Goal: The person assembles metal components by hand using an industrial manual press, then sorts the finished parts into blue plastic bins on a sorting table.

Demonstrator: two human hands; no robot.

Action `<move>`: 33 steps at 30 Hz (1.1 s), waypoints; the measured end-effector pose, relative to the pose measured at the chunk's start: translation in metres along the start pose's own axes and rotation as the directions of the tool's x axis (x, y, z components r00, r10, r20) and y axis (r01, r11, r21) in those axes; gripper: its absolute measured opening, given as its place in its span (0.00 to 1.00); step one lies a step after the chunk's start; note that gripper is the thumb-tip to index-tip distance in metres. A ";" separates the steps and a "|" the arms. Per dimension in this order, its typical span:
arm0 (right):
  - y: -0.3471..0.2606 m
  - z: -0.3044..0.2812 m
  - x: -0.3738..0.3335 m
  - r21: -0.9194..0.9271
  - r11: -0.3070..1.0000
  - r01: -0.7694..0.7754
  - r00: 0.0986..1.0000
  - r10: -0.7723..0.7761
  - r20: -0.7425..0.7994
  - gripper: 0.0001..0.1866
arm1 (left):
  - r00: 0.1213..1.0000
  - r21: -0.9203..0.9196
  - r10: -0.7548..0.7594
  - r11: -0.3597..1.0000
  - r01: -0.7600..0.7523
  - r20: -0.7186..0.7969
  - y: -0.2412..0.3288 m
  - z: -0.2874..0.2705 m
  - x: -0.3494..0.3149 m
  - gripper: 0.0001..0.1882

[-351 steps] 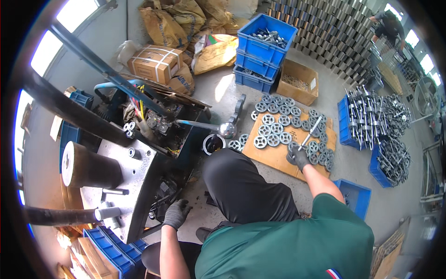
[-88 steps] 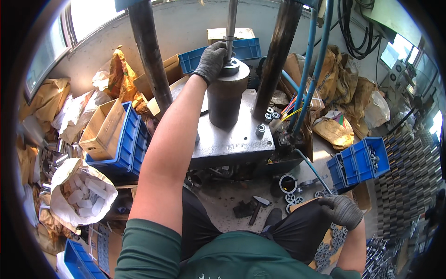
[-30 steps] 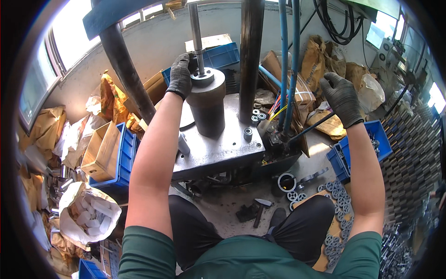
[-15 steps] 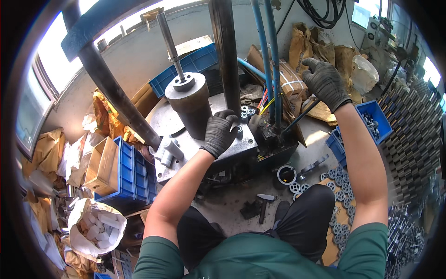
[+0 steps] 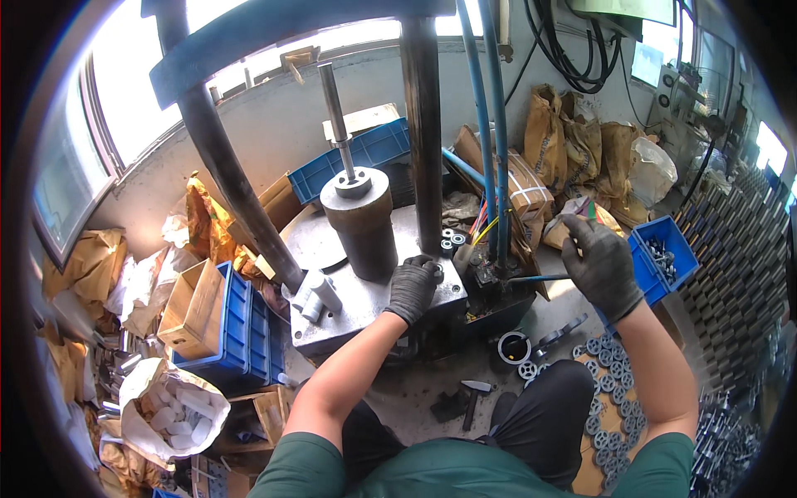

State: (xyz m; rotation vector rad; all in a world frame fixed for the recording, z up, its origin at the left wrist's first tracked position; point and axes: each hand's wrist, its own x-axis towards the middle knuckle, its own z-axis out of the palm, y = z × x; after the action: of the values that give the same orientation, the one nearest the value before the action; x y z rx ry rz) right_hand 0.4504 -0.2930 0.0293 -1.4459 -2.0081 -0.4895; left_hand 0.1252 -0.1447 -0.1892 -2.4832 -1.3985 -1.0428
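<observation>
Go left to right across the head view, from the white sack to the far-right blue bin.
White sack, thick dark cylinder, left hand, upright blue pipes, right hand, far-right blue bin.

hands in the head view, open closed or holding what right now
Left hand: fingers curled at a small metal part; grip unclear.
Right hand: loosely curled at the blue lever; grip unclear.

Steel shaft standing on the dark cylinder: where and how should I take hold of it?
I'd grip the steel shaft above its collar, wrapping the left hand around it from the near side. It stands upright with that slim, round length bare, while its lower end meets the ring atop the dark cylinder. Columns rise to either side, so the near side looks clearest.
</observation>
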 end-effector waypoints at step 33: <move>-0.118 0.186 -0.011 0.857 0.514 -0.035 0.983 0.170 -0.062 0.09 | 0.837 -0.855 -0.547 0.433 0.286 0.003 -0.114 -0.182 0.197 0.19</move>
State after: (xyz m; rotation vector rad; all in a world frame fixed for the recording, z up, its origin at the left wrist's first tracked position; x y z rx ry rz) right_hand 0.2933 -0.2267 -0.1105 -0.8284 -1.6139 0.4436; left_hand 0.0095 -0.0121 0.0425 -2.2698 -1.7447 -2.6208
